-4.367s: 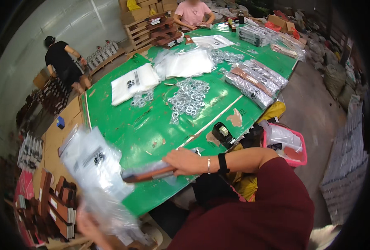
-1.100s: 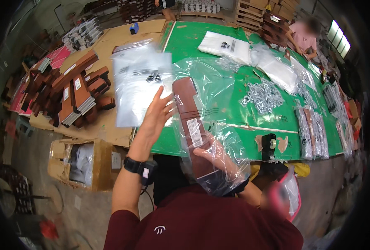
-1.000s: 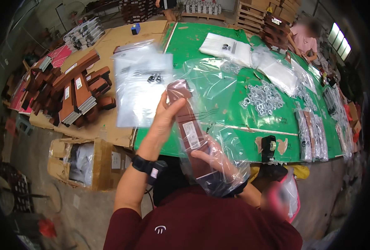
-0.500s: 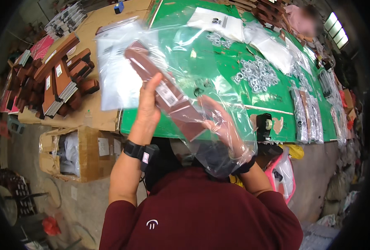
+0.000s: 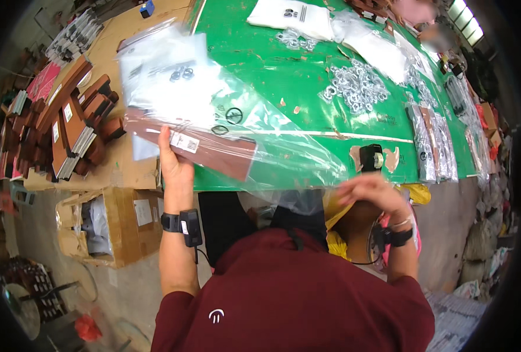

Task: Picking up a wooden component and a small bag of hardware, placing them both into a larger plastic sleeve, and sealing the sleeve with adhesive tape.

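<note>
Head view, looking down: a long, flat, reddish-brown bar (image 5: pixel 228 155) lies inside a clear plastic bag (image 5: pixel 295 146), slanting from upper left to lower right above the near edge of a green-covered table (image 5: pixel 260 70). The person's bare left hand (image 5: pixel 178 167) is under the bar's left half, gripping it through the plastic; the thumb reaches up over the bar's face, just left of a white label (image 5: pixel 185 142), while the other fingers are mostly hidden beneath. The bag trails rightward past the bar's end, toward the bare right hand (image 5: pixel 369 190). That hand's fingers are loosely bent, their tips at the bag's far right corner; whether they pinch the film or only sit beside it cannot be told. The label carries a dark square code and print too small to read. Two black round symbols and dark lines are printed on the bag. Similar symbols mark the stack of clear flat bags (image 5: pixel 160 73) behind the bar. To the left, more reddish-brown bars (image 5: pixel 75 126) sit piled, several bearing white labels. A white curved smile mark (image 5: pixel 216 315) shows on the person's maroon shirt (image 5: pixel 295 293).
</note>
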{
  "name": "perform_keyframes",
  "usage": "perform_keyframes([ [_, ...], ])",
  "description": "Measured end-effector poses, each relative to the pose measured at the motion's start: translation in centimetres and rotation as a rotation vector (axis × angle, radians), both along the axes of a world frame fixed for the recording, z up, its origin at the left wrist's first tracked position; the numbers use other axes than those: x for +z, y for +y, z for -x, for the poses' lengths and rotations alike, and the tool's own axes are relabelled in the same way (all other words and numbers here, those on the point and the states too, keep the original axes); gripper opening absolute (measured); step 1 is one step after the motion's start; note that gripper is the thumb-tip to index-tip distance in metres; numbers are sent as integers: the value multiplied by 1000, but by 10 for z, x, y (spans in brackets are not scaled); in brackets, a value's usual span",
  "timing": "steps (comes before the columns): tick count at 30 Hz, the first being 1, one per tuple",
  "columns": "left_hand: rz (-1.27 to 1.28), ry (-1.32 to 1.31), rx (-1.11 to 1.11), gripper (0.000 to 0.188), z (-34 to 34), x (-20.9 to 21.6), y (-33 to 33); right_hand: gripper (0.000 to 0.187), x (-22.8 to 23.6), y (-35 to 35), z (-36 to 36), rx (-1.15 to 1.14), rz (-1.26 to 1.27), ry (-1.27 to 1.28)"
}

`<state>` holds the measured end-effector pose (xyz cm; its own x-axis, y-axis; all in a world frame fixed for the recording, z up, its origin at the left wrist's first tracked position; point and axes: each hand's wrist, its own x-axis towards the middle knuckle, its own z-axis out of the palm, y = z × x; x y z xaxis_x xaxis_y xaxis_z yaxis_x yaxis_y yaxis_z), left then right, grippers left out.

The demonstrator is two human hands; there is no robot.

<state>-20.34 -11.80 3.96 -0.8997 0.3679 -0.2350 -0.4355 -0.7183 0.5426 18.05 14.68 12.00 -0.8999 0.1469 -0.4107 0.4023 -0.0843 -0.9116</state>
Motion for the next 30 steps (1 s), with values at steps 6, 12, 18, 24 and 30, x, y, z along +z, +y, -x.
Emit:
perform_keyframes([
  [6, 106, -6, 40, 50, -27, -10, 20, 85, -5, 21, 126, -239, -884, 211],
  [12, 99, -11, 33, 45, -30, -39, 19, 52, -44, 69, 203, 31, -452, -43],
  [18, 112, -59, -21, 45, -53, -48, 24, 20, -41, 75, 245, -88, -1433, -20],
  [24, 119, -66, 24, 44, -62, -46, 29, 70, -68, -57, 217, -67, -1212, 639],
  [30, 152, -94, -27, 46, -62, -41, 23, 94, -93, -81, 213, 99, -1267, 581],
])
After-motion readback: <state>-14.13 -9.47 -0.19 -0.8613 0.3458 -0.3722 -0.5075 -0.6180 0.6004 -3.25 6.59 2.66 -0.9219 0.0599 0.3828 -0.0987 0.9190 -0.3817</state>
